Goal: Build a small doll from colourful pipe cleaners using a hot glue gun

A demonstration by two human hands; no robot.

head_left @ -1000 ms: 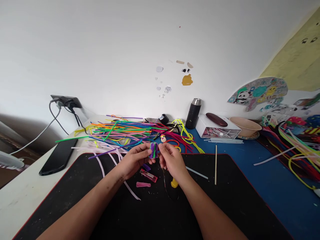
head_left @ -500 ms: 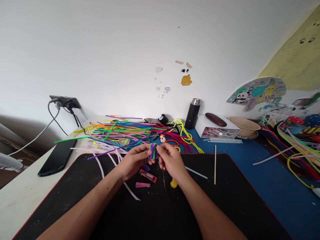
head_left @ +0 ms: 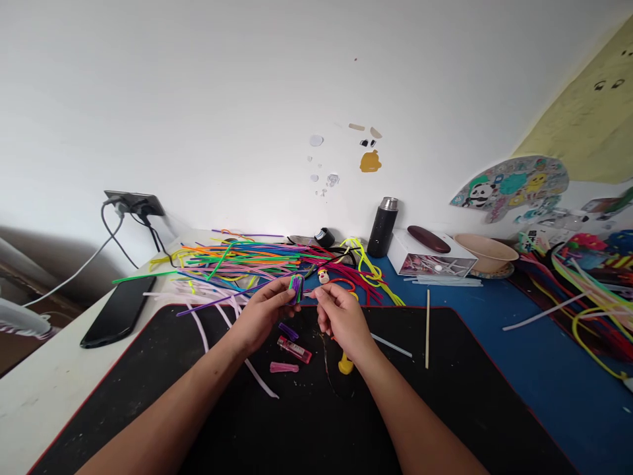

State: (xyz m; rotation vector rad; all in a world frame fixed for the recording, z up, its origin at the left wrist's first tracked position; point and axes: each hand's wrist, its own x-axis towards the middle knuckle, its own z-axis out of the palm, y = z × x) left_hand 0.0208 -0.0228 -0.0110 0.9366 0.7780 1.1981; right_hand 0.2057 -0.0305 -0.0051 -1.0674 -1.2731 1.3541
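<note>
Between the fingers of my left hand point(head_left: 270, 307) is a small bundle of purple and green pipe cleaners point(head_left: 297, 289), held upright above the mat. My right hand point(head_left: 340, 313) is just to the right of it, thumb and fingertips pinched together; whatever is between them is too small to make out. On the black mat point(head_left: 237, 422) below lie a short purple bundle point(head_left: 288, 331), a red lighter point(head_left: 294, 349) and a pink pipe cleaner bundle point(head_left: 284, 367). A yellow piece point(head_left: 345, 364) rests by my right wrist, with a thin dark wire beside it.
Many loose pipe cleaners point(head_left: 247, 257) spread behind my hands. A black phone point(head_left: 116, 313) lies left. At the back stand a black flask point(head_left: 382, 227), a white box point(head_left: 430, 254) and a beige bowl point(head_left: 487, 252). A wooden stick point(head_left: 428, 330) lies right on the mat.
My left hand has shifted slightly left with the pipe cleaner bundle, which has tilted. My right fingertips have come away from the bundle, leaving a small gap. The view has shifted slightly.
</note>
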